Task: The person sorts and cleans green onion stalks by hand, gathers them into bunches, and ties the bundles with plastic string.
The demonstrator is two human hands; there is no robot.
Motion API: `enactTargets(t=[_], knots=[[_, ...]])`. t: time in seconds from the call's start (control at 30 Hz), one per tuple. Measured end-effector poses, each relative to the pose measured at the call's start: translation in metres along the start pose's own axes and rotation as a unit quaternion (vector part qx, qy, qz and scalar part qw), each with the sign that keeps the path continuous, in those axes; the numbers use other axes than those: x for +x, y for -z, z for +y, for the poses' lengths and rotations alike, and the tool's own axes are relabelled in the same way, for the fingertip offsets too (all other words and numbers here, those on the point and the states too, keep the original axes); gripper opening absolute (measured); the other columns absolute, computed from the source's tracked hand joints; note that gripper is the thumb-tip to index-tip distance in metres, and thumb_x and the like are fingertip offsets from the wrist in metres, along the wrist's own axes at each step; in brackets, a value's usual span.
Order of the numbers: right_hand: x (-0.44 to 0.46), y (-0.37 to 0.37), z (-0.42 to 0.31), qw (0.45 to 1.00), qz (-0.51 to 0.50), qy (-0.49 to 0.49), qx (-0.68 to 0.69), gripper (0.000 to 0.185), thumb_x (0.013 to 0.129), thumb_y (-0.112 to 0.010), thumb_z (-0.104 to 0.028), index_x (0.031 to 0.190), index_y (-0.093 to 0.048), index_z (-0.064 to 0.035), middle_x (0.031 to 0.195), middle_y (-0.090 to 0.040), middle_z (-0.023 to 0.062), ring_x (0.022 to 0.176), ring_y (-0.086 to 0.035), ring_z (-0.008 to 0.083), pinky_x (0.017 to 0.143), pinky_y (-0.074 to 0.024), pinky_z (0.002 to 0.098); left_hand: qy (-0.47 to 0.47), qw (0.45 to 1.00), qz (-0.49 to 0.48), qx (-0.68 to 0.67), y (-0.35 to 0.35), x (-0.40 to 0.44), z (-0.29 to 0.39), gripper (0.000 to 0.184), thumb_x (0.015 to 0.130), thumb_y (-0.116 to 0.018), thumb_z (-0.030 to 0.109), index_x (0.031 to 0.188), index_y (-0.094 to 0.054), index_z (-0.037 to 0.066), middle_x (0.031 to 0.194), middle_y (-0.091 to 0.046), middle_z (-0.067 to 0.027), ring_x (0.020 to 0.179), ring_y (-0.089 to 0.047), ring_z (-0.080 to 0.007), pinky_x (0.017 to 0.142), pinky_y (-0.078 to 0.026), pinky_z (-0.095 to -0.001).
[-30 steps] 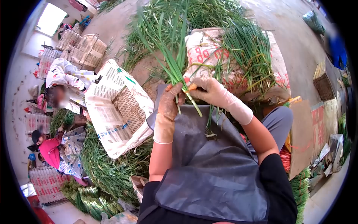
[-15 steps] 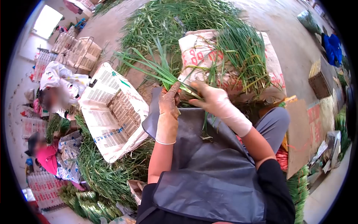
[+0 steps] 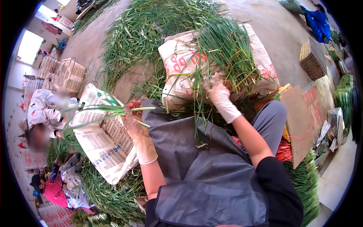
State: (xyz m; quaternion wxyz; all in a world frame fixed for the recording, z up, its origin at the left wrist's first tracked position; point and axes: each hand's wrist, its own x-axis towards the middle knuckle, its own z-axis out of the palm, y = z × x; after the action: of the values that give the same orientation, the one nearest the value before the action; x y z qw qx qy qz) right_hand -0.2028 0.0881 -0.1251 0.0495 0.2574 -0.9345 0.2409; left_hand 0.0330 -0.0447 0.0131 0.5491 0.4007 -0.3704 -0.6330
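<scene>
My left hand (image 3: 133, 119), in a thin pale glove with dirty fingertips, is closed around a few long green stalks with white ends (image 3: 145, 109). Their leaves point left, over a white woven basket (image 3: 92, 130). My right hand (image 3: 219, 96), gloved too, is at the root ends of a heap of the same greens (image 3: 230, 45) on a white sack with red print (image 3: 176, 81). Its thumb and fingers look apart, with the tips partly among loose leaves. A dark apron (image 3: 181, 151) covers my lap.
Loose greens (image 3: 124, 41) cover the floor ahead, with more (image 3: 102, 181) at left. Two people (image 3: 55, 191) sit at left near stacked crates (image 3: 70, 73). At right stand a cardboard sheet (image 3: 300, 128), a box (image 3: 313, 60) and bundled greens (image 3: 306, 189).
My left hand has moved left and down with the stalks, which now point left. My right hand has left them and gone to the heap on the sack. The view has shifted slightly.
</scene>
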Motion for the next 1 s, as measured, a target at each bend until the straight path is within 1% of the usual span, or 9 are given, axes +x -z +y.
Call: enactTargets(t=[0.13, 0.17, 0.2, 0.3, 0.43, 0.5, 0.73, 0.83, 1.0], knots=[[-0.027, -0.039, -0.076, 0.971, -0.124, 0.191, -0.070, 0.017, 0.077, -0.053, -0.009, 0.091, -0.058, -0.0019, 0.071, -0.061, 0.0099, 0.059, -0.062, 0.0247, 0.046, -0.0487, 0.0392, 0.073, 0.995, -0.053, -0.052, -0.009, -0.013, -0.012, 0.029, 0.092, -0.046, 0.032, 0.101, -0.052, 0.005, 0.064, -0.042, 0.0000, 0.055, -0.040, -0.0099, 0.052, -0.037, -0.0243], [-0.036, -0.048, -0.097, 0.914, -0.230, 0.279, -0.184, 0.015, 0.075, -0.054, -0.009, 0.087, -0.059, -0.0011, 0.070, -0.062, 0.0091, 0.061, -0.063, 0.0225, 0.045, -0.0484, 0.0395, 0.082, 0.993, -0.063, -0.051, -0.008, -0.013, -0.016, 0.029, 0.092, -0.046, 0.032, 0.101, -0.052, 0.005, 0.064, -0.042, 0.0000, 0.055, -0.040, -0.0099, 0.052, -0.037, -0.0243], [-0.045, -0.050, -0.101, 0.930, -0.221, 0.288, 0.050, 0.017, 0.082, -0.048, -0.017, 0.092, -0.059, -0.0083, 0.079, -0.063, 0.0149, 0.068, -0.062, 0.0308, 0.058, -0.0496, 0.0410, 0.143, 0.980, -0.116, -0.068, -0.002, -0.010, -0.021, 0.029, 0.092, -0.045, 0.031, 0.102, -0.051, 0.004, 0.062, -0.037, 0.0007, 0.052, -0.035, -0.0088, 0.049, -0.033, -0.0226], [-0.039, 0.013, -0.091, 0.896, -0.348, 0.244, 0.127, 0.021, 0.077, -0.053, -0.025, 0.085, -0.059, -0.0061, 0.081, -0.062, 0.0168, 0.073, -0.062, 0.0315, 0.064, -0.0495, 0.0417, 0.248, 0.949, -0.178, -0.075, -0.001, -0.007, -0.028, 0.029, 0.094, -0.042, 0.026, 0.108, -0.049, 0.002, 0.062, -0.033, 0.0013, 0.049, -0.029, -0.0065, 0.043, -0.025, -0.0197], [0.011, 0.052, -0.003, 0.988, 0.118, 0.080, -0.066, 0.017, 0.077, -0.055, -0.021, 0.088, -0.057, -0.0084, 0.074, -0.056, 0.0098, 0.072, -0.060, 0.0275, 0.065, -0.0493, 0.0366, 0.333, 0.914, -0.195, -0.128, -0.012, -0.022, -0.027, 0.027, 0.093, -0.043, 0.018, 0.113, -0.047, 0.000, 0.066, -0.037, 0.0003, 0.050, -0.031, -0.0058, 0.042, -0.026, -0.0191], [0.032, 0.028, 0.053, 0.976, 0.047, -0.055, -0.208, 0.017, 0.079, -0.053, -0.018, 0.091, -0.055, -0.0061, 0.079, -0.058, 0.0103, 0.072, -0.061, 0.0276, 0.064, -0.0496, 0.0367, 0.334, 0.912, -0.205, -0.119, -0.038, -0.038, -0.020, 0.026, 0.093, -0.044, 0.018, 0.113, -0.048, 0.002, 0.067, -0.040, -0.0010, 0.049, -0.032, -0.0056, 0.040, -0.027, -0.0185], [0.031, 0.089, 0.022, 0.990, -0.052, 0.012, 0.131, 0.022, 0.078, -0.060, -0.020, 0.095, -0.059, -0.0057, 0.082, -0.062, 0.0160, 0.074, -0.060, 0.0293, 0.064, -0.0463, 0.0333, 0.341, 0.909, -0.205, -0.121, -0.062, -0.056, -0.045, 0.023, 0.090, -0.050, 0.020, 0.107, -0.052, 0.005, 0.056, -0.038, 0.0024, 0.039, -0.026, -0.0048, 0.034, -0.021, -0.0192], [0.026, 0.079, 0.029, 0.829, -0.312, -0.136, 0.445, 0.017, 0.080, -0.062, -0.017, 0.086, -0.059, -0.0018, 0.075, -0.061, 0.0046, 0.063, -0.054, 0.0123, 0.061, -0.0439, 0.0261, 0.380, 0.910, -0.130, -0.101, -0.062, -0.058, -0.062, 0.025, 0.084, -0.060, 0.016, 0.106, -0.054, 0.005, 0.059, -0.043, 0.0020, 0.039, -0.027, -0.0040, 0.034, -0.021, -0.0193], [-0.006, 0.075, 0.018, 0.816, -0.252, -0.080, 0.515, 0.016, 0.081, -0.062, -0.016, 0.082, -0.057, -0.0009, 0.070, -0.056, 0.0003, 0.063, -0.047, 0.0074, 0.058, -0.0396, 0.0226, 0.414, 0.897, -0.157, 0.010, -0.062, -0.078, -0.092, 0.025, 0.081, -0.065, 0.018, 0.103, -0.059, 0.008, 0.072, -0.057, -0.0012, 0.041, -0.032, -0.0051, 0.038, -0.025, -0.0207]])
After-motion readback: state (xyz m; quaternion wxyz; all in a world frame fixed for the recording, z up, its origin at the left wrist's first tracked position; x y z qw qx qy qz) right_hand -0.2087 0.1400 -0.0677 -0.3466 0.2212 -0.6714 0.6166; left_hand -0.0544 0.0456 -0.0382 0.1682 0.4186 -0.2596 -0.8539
